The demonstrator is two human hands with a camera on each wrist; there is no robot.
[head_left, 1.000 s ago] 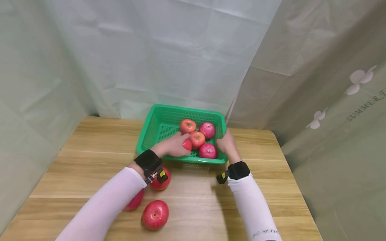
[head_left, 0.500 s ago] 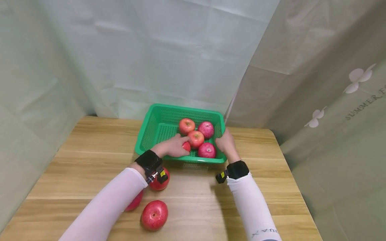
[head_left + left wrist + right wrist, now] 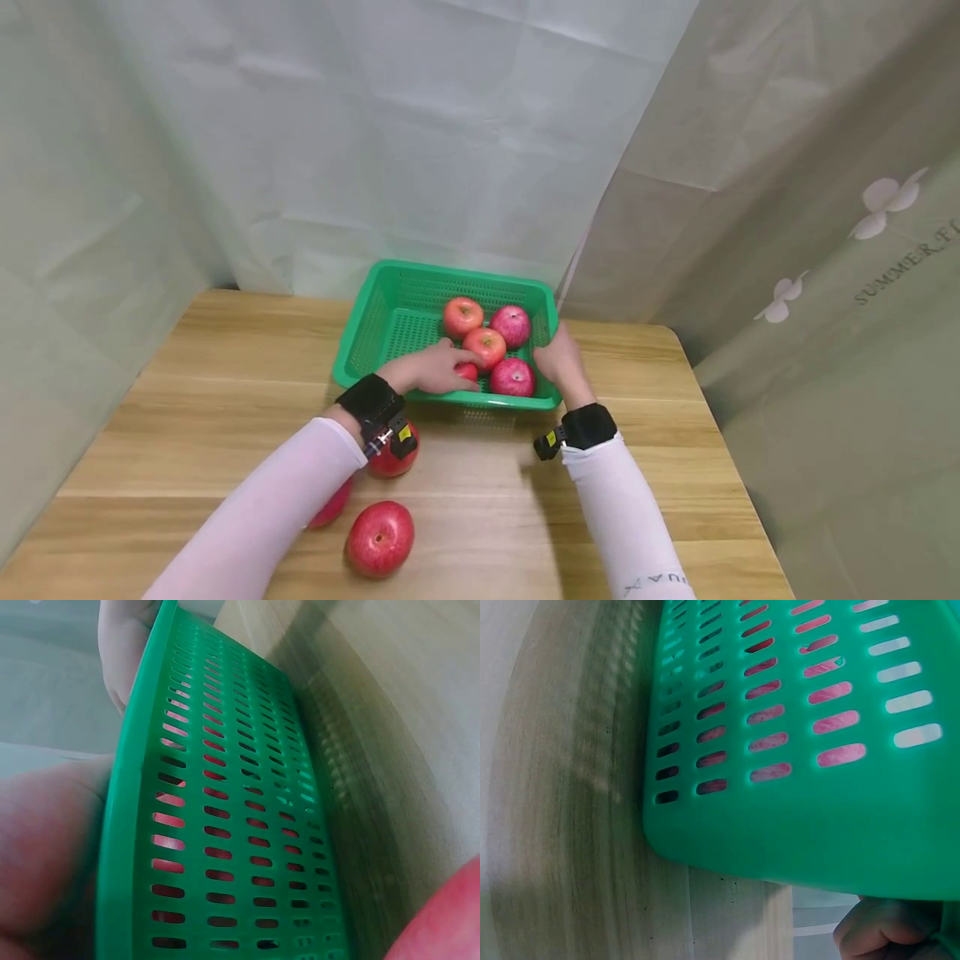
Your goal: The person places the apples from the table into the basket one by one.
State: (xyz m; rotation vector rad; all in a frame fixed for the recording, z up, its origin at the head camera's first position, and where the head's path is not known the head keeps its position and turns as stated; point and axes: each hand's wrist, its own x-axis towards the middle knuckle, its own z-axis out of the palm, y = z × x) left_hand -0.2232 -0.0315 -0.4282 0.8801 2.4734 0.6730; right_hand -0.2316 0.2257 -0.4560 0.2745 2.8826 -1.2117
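Observation:
A green plastic basket [image 3: 450, 400] with slotted walls stands at the table's far side, with several red apples inside toward its right. My left hand [image 3: 431, 368] reaches over the front rim into the basket. It holds a red apple [image 3: 467, 372] between fingers and thumb, low beside a lighter red apple [image 3: 484, 347]. My right hand [image 3: 558, 358] grips the basket's right rim. In the right wrist view, curled fingers of the right hand [image 3: 885, 930] show below the basket wall [image 3: 795, 832]. The left wrist view shows the basket's wall [image 3: 225, 795] hiding most of the apples.
On the wooden table [image 3: 465, 517] in front of the basket lie a red apple [image 3: 380, 538], another apple [image 3: 393, 454] by the left wrist, and a third apple [image 3: 332, 504] partly behind the left sleeve. Pale curtains [image 3: 420, 150] hang behind the table and at its sides.
The left fingers have shifted slightly over the apple, which sits a little lower in the basket. The right hand stays on the rim. The whole view drifts slightly.

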